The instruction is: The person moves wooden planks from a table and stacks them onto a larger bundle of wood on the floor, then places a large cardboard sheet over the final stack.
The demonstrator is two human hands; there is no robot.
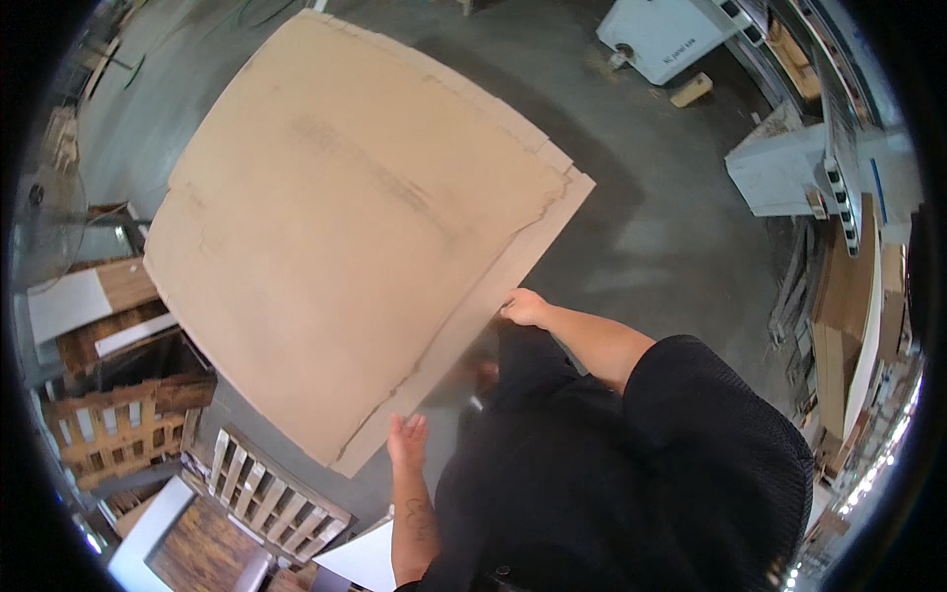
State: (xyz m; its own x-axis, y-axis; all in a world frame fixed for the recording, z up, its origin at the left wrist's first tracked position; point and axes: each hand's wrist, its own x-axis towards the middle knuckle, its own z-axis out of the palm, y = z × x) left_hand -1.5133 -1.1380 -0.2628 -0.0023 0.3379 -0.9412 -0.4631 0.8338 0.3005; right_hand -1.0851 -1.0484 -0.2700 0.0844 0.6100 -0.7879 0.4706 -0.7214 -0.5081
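Observation:
A large brown fibreboard sheet [355, 217], stacked on at least one more sheet of the same kind, fills the middle of the view above a grey concrete floor. My left hand [406, 441] lies flat against the near edge of the sheets, fingers apart and pointing up. My right hand [525, 308] grips the same near edge further right, fingers curled over it. Both forearms come in from the lower right, the right one out of a black sleeve. My dark clothing hides the floor beneath me.
Wooden pallets [266, 490] and crates [123, 424] stand at the lower left. White machines [666, 37] and a white cabinet [789, 173] stand at the upper right. Boards lean upright at the right edge [848, 326]. Bare concrete floor [671, 247] lies to the right of the sheets.

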